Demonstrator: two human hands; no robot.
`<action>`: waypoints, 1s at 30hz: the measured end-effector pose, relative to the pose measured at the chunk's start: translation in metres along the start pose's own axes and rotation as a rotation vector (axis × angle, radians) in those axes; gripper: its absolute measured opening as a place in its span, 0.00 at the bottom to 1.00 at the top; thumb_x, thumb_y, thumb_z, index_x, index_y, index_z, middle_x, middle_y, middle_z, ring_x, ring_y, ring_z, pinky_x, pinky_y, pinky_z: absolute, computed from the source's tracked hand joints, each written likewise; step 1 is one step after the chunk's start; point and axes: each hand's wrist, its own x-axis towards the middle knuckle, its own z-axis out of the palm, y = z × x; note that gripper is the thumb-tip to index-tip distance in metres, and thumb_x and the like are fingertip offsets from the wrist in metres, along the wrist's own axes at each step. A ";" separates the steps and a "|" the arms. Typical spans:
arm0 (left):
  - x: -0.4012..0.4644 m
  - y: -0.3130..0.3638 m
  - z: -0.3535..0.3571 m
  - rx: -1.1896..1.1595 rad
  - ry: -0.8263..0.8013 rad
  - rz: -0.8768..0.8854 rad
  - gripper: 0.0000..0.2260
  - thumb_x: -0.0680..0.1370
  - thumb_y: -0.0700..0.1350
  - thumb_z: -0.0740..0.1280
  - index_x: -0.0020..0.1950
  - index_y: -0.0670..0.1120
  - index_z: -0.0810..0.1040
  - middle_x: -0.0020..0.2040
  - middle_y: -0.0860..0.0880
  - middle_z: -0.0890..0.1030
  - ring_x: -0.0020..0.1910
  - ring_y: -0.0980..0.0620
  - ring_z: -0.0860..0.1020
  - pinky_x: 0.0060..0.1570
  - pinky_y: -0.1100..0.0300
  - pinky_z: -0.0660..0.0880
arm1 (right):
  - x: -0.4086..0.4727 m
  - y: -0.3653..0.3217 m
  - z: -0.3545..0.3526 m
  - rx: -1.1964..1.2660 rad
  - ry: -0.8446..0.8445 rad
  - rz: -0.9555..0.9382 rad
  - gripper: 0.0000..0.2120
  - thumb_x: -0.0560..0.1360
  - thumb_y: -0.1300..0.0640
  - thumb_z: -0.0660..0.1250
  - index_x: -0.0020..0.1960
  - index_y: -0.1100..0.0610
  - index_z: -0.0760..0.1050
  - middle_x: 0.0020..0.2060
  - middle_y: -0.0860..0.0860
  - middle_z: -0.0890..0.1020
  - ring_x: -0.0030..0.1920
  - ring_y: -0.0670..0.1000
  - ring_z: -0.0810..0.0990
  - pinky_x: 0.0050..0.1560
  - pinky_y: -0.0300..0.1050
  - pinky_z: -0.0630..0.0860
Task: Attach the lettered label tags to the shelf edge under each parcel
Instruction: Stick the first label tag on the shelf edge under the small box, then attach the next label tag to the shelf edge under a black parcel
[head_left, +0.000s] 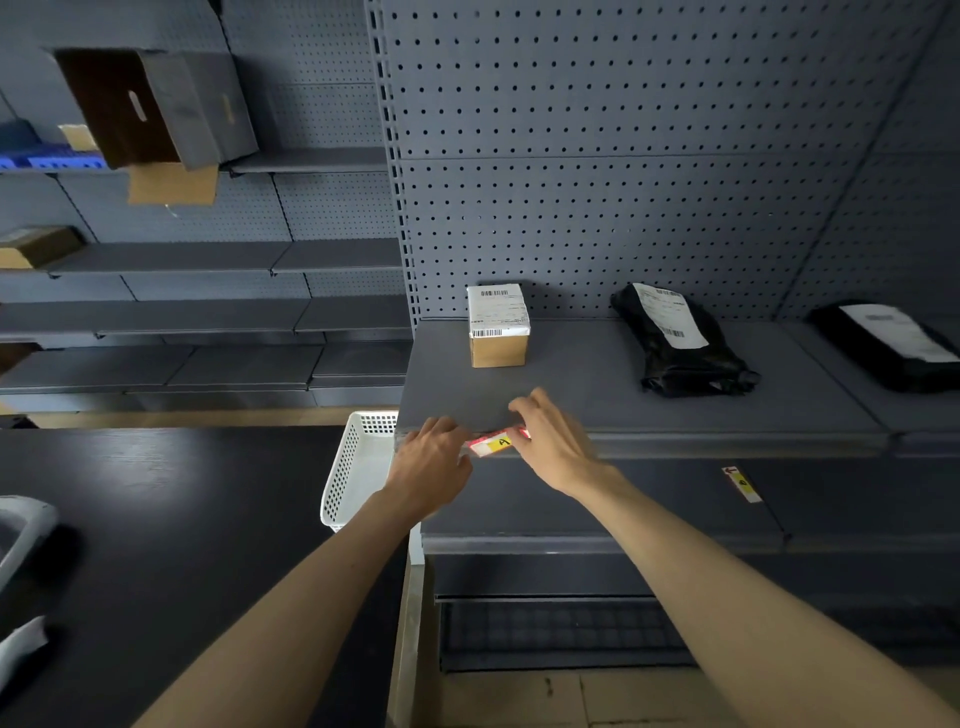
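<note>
hands, 2: left hand and right hand pinch 1 label tag below 3 parcels.

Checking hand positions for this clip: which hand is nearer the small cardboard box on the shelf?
Right. The right hand reaches onto the shelf just below the small cardboard box, at the tag's right end. The left hand sits lower and further left, at the tag's left end.
</note>
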 end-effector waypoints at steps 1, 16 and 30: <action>-0.002 0.004 -0.002 -0.014 0.018 0.020 0.12 0.79 0.45 0.64 0.61 0.46 0.79 0.60 0.48 0.79 0.60 0.49 0.76 0.60 0.54 0.73 | -0.006 0.002 -0.005 -0.007 0.025 0.000 0.14 0.79 0.54 0.63 0.62 0.58 0.71 0.56 0.54 0.73 0.40 0.57 0.81 0.42 0.53 0.80; 0.007 0.182 0.012 -0.048 -0.144 0.302 0.11 0.80 0.48 0.60 0.56 0.45 0.78 0.55 0.46 0.80 0.53 0.44 0.79 0.51 0.51 0.76 | -0.161 0.144 -0.096 -0.099 0.126 0.319 0.10 0.76 0.49 0.64 0.44 0.55 0.74 0.42 0.50 0.81 0.44 0.53 0.80 0.38 0.44 0.69; 0.055 0.373 0.086 -0.087 -0.191 0.129 0.11 0.80 0.48 0.60 0.57 0.46 0.78 0.57 0.47 0.79 0.53 0.43 0.80 0.51 0.51 0.76 | -0.220 0.337 -0.171 -0.069 0.119 0.276 0.11 0.75 0.50 0.66 0.40 0.57 0.74 0.38 0.50 0.76 0.40 0.52 0.77 0.37 0.44 0.71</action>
